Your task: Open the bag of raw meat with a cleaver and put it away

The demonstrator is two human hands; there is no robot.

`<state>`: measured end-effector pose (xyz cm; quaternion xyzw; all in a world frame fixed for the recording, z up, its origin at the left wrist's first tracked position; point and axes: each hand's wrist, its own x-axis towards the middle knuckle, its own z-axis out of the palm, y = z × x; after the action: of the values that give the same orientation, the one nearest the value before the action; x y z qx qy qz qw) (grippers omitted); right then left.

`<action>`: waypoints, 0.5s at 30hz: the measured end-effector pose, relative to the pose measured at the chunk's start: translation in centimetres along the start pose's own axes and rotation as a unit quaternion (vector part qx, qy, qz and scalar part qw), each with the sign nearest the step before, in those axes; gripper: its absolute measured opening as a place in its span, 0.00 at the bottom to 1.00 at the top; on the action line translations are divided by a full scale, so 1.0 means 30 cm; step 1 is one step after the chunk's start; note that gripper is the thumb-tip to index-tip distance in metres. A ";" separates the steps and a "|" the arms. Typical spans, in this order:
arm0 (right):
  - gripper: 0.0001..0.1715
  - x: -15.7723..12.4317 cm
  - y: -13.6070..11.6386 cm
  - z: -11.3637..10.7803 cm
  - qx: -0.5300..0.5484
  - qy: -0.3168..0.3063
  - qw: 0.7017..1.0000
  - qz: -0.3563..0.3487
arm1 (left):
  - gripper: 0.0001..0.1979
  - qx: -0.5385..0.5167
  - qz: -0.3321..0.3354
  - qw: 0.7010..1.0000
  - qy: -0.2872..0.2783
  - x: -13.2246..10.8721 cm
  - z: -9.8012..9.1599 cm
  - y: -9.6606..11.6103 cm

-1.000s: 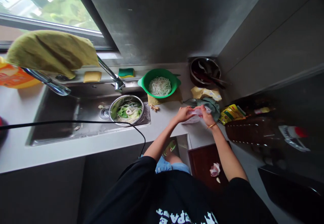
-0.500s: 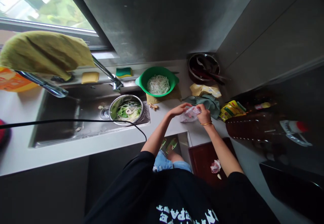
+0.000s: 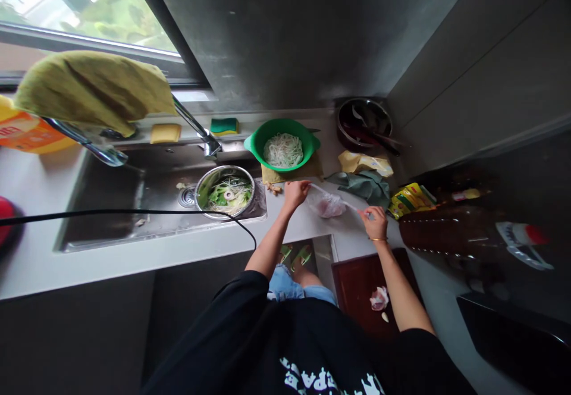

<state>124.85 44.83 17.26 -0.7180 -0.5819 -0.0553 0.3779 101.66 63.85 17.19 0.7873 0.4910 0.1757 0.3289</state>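
Observation:
A clear plastic bag (image 3: 329, 206) with something pinkish inside rests on the counter between my hands. My left hand (image 3: 297, 193) is closed on one end of the bag, which is pulled out into a thin strip. On the other side, my right hand (image 3: 373, 221) pinches the opposite end, also stretched taut. Pieces of ginger (image 3: 273, 188) lie just left of my left hand. Behind the bag is a crumpled grey-green cloth (image 3: 363, 185). What exactly the bag holds is blurred by the plastic.
A green colander (image 3: 254, 145) of white noodles stands behind my left hand. Left of it, a steel bowl (image 3: 200, 196) of greens sits in the sink (image 3: 111, 204). A cutting board (image 3: 352, 282) with garlic (image 3: 379, 298) lies front right. A pot (image 3: 343, 127) and a large bottle (image 3: 439, 231) stand right.
My hands have moved apart, left hand leftward and right hand rightward and nearer to me. The bag's ends are now drawn out to both sides.

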 end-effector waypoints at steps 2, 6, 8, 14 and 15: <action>0.14 -0.055 0.032 0.006 0.021 -0.022 0.999 0.024 | 0.16 -0.031 -0.023 0.999 -0.017 -0.021 0.033 -0.054; 0.49 -0.097 0.036 0.085 0.013 -0.165 0.985 0.041 | 0.27 -0.056 -0.013 0.997 -0.042 -0.061 0.154 -0.053; 0.59 -0.095 0.011 0.147 -0.029 -0.248 0.968 0.035 | 0.28 0.008 -0.011 0.999 -0.043 -0.087 0.226 -0.012; 0.48 -0.099 -0.052 0.286 -0.115 -0.334 0.935 0.015 | 0.26 0.110 0.015 0.994 -0.026 -0.152 0.346 0.032; 0.46 -0.102 -0.054 0.294 -0.122 -0.337 0.934 0.013 | 0.27 0.117 0.015 0.993 -0.020 -0.154 0.349 0.022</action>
<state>119.30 47.81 10.20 -0.7425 -0.6545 0.1239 0.0698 106.26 55.91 10.31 0.8312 0.4890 0.1062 0.2421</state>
